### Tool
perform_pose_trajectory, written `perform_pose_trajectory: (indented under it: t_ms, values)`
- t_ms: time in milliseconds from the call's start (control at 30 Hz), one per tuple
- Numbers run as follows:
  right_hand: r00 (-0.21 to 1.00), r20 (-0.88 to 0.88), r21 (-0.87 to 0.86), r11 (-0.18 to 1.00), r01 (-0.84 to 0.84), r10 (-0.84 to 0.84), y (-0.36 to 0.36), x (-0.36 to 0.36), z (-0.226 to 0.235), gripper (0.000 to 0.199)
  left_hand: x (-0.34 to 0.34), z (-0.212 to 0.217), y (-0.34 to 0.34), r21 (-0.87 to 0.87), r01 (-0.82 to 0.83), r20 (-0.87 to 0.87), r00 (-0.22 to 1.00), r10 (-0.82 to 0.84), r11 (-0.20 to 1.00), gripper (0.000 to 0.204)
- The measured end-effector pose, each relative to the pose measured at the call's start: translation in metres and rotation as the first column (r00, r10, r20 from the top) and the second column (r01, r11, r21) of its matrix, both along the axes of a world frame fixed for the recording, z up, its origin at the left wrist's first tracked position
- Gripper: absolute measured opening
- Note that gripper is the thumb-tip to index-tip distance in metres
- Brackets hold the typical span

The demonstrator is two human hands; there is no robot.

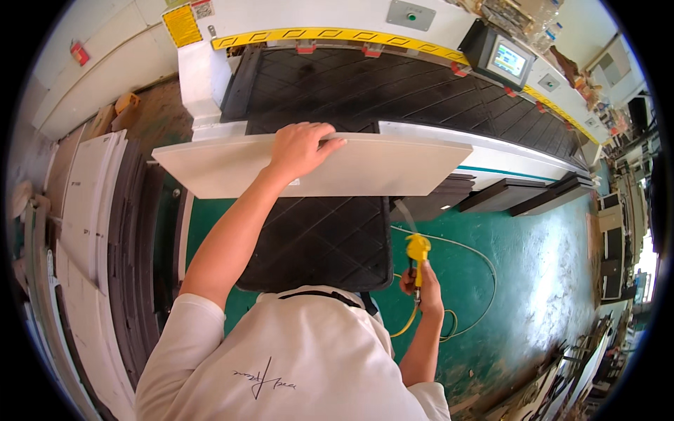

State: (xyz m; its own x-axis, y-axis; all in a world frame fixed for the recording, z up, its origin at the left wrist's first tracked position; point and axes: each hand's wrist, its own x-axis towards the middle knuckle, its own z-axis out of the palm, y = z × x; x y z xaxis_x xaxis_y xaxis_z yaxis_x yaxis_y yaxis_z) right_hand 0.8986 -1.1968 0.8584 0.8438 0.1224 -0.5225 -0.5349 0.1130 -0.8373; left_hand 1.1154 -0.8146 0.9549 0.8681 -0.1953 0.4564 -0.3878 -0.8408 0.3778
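A long pale beige panel stands tilted on its edge across the middle of the view. My left hand grips its top edge, fingers over the far side and thumb on top. Low on the right, my right hand is wrapped round a yellow air blow gun with a yellow hose running from its base. The gun's nozzle end points up toward the panel's lower edge. Beneath the panel sits a black padded support with a quilted top, close in front of my body.
Behind the panel is a machine with a dark ribbed bed, a yellow-striped beam and a screen. Dark panels lean along its base. Boards stack at left. A thin hose loops over the green floor.
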Motion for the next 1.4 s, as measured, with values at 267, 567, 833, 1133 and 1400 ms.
perform_pose_trajectory:
  t_ms: [267, 567, 833, 1133, 1400]
  values:
    - [0.993, -0.036, 0.088, 0.99, -0.108, 0.111, 0.034, 0.027, -0.007, 0.04, -0.007, -0.001, 0.003, 0.006, 0.003, -0.033, 0.999, -0.003, 1.0, 0.038]
    - [0.948, 0.062, -0.29, 0.914, -0.283, 0.313, 0.1, 0.042, -0.054, 0.052, -0.002, -0.001, 0.003, -0.004, -0.013, -0.028, 1.0, 0.012, 1.0, 0.037]
    - [0.889, 0.12, -0.179, 0.871, 0.457, -0.442, 0.059, 0.03, -0.079, 0.035, -0.003, 0.008, 0.001, 0.017, -0.046, -0.14, 0.989, 0.048, 0.999, 0.038]
    - [0.939, -0.09, -0.079, 0.938, -0.338, 0.331, 0.093, 0.013, -0.054, 0.051, 0.002, -0.006, 0.012, 0.036, -0.001, -0.081, 0.997, 0.003, 0.999, 0.035]
    - [0.821, 0.231, -0.551, 0.766, -0.332, 0.522, 0.186, 0.047, -0.045, 0.055, -0.01, 0.003, 0.063, 0.046, 0.037, -0.25, 0.968, -0.024, 0.998, 0.038]
